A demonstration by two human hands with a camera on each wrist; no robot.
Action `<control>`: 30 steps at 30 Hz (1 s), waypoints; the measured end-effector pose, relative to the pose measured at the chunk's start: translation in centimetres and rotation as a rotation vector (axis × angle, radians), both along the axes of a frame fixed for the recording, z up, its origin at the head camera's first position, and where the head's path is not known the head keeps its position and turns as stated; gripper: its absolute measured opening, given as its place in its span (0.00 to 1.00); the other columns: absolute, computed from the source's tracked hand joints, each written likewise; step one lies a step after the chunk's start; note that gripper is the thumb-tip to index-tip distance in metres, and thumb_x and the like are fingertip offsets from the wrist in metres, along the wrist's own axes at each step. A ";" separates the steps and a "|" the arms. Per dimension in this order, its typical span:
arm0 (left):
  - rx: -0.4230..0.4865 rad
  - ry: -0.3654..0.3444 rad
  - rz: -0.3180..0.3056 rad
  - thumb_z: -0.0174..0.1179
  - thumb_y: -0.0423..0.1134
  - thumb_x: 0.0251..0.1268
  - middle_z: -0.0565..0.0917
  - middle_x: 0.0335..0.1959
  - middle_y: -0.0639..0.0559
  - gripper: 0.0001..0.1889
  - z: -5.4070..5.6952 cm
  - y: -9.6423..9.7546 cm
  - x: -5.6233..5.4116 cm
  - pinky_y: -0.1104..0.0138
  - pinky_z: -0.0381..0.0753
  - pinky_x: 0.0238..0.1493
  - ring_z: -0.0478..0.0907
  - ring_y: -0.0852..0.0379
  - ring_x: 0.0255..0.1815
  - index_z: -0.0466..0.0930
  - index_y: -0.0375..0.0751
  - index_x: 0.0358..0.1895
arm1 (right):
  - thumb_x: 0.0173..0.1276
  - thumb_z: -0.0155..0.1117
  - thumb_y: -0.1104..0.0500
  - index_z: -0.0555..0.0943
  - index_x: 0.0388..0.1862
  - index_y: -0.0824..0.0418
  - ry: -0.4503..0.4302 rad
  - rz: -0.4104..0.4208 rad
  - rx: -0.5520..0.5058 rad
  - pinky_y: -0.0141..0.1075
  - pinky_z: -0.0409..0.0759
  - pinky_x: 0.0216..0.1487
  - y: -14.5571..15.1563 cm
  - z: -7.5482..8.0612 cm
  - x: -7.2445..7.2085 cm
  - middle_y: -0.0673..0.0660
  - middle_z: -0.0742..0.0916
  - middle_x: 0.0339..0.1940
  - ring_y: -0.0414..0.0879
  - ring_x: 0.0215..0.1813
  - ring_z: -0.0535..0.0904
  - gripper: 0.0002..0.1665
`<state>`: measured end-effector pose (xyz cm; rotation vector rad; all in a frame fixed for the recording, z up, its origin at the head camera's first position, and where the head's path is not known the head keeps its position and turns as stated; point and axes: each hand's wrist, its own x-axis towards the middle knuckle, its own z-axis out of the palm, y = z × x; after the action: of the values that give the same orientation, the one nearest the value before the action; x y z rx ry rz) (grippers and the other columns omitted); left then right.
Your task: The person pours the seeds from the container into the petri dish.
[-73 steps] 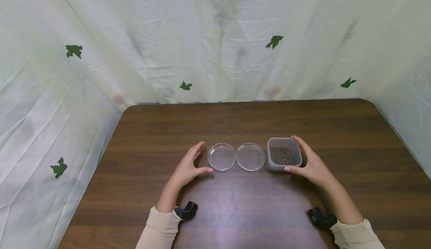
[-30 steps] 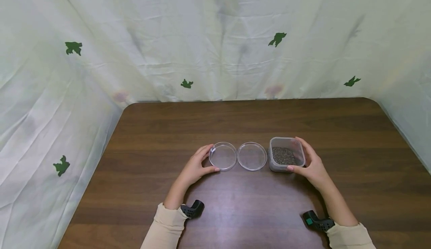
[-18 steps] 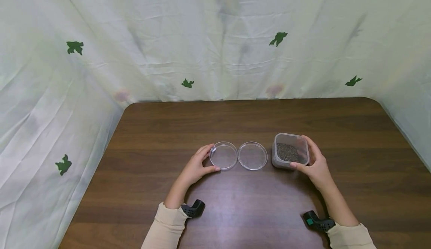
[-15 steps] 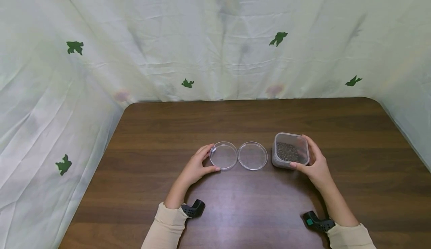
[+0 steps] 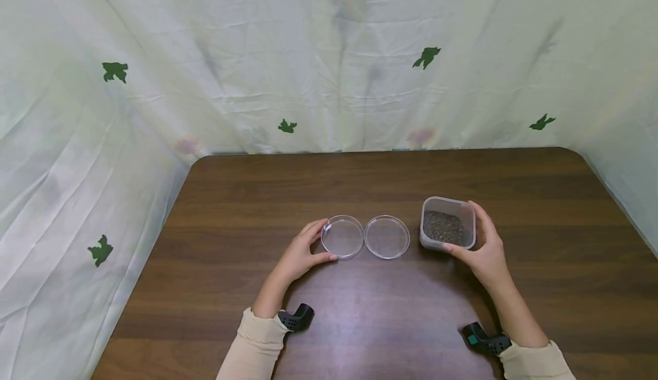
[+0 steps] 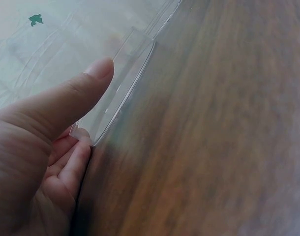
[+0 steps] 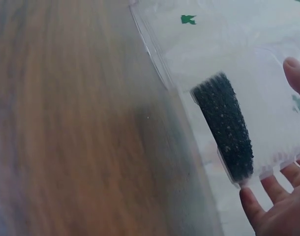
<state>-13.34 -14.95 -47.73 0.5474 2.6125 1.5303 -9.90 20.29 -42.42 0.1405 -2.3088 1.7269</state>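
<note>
Beige cloth cuff [image 5: 259,327], then L hand [image 5: 298,257], thumb + fingers gripping rim of clear rd. dish [image 5: 342,238], flat on brown wood-grain table [image 5: 372,311]. 2nd clear dish [image 5: 387,238], same shallow shape, just beside. Then translucent rounded-sq. plastic tub [image 5: 448,204] w/ dark gritty grains [image 5: 443,227], just off table, held by R hand [image 5: 485,254].

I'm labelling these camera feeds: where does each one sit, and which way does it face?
Head: on the person's head, facing forward and down at the table, left dish, right dish and tub; left hand, right hand and sleeves show.
Left wrist: on that wrist, looking low across the table at the left dish's side; the left hand's thumb and fingers show.
Right wrist: on that wrist, looking at the tub's side and dark grains; part of the right hand shows.
Shared: head and right wrist both show the tub and right hand.
</note>
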 end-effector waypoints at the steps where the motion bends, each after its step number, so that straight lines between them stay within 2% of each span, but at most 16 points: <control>1: -0.004 -0.002 0.002 0.72 0.31 0.38 0.64 0.60 0.34 0.42 0.1 0.0 0.0 0.60 0.66 0.59 0.66 0.43 0.58 0.61 0.29 0.63 | 0.39 0.70 0.79 0.57 0.67 0.67 0.000 -0.008 0.007 0.21 0.65 0.53 -0.1 0.2 0.0 0.68 0.68 0.60 0.44 0.59 0.65 0.54; 6: -0.037 -0.021 0.005 0.72 0.36 0.40 0.64 0.61 0.38 0.42 0.5 0.0 0.2 0.65 0.64 0.60 0.66 0.47 0.59 0.61 0.33 0.64 | 0.38 0.72 0.77 0.58 0.67 0.66 0.017 -0.039 0.062 0.22 0.66 0.51 -0.5 1.0 0.1 0.65 0.69 0.60 0.46 0.57 0.66 0.55; 16: -0.031 -0.014 -0.012 0.72 0.37 0.41 0.64 0.60 0.38 0.42 0.5 -0.1 0.2 0.68 0.64 0.60 0.66 0.48 0.60 0.61 0.33 0.64 | 0.36 0.74 0.75 0.58 0.67 0.65 0.044 -0.016 0.140 0.25 0.64 0.48 -1.5 2.2 -0.2 0.64 0.69 0.61 0.60 0.56 0.65 0.57; 18: -0.022 -0.016 -0.010 0.71 0.34 0.42 0.64 0.60 0.36 0.41 1.5 0.2 0.6 0.65 0.64 0.60 0.66 0.45 0.59 0.61 0.30 0.63 | 0.36 0.75 0.74 0.58 0.67 0.64 0.047 -0.009 0.140 0.26 0.65 0.47 -1.8 2.4 -0.3 0.64 0.69 0.61 0.60 0.56 0.66 0.57; 23: -0.042 -0.024 -0.002 0.71 0.35 0.42 0.64 0.60 0.37 0.41 1.6 0.2 0.7 0.64 0.64 0.61 0.66 0.45 0.59 0.61 0.31 0.63 | 0.35 0.75 0.74 0.59 0.66 0.66 0.061 0.000 0.130 0.27 0.65 0.48 -2.4 2.9 -0.7 0.63 0.70 0.60 0.59 0.55 0.67 0.56; 25: -0.053 -0.020 -0.002 0.71 0.38 0.42 0.64 0.61 0.39 0.42 0.7 0.0 0.3 0.66 0.64 0.61 0.66 0.47 0.59 0.61 0.33 0.64 | 0.35 0.75 0.75 0.59 0.66 0.67 0.066 0.004 0.130 0.26 0.65 0.48 -2.6 3.1 -0.7 0.64 0.70 0.60 0.59 0.55 0.67 0.55; 30: -0.037 -0.017 -0.006 0.71 0.38 0.42 0.64 0.60 0.39 0.42 0.7 -0.1 0.4 0.63 0.64 0.61 0.67 0.46 0.59 0.61 0.33 0.64 | 0.34 0.75 0.75 0.59 0.65 0.69 0.105 0.022 0.140 0.24 0.66 0.49 -3.1 3.3 -0.9 0.66 0.70 0.59 0.60 0.54 0.66 0.55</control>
<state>-12.98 -15.07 -47.06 0.5363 2.6182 1.4748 -10.77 17.19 -39.12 0.2773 -2.3583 1.5284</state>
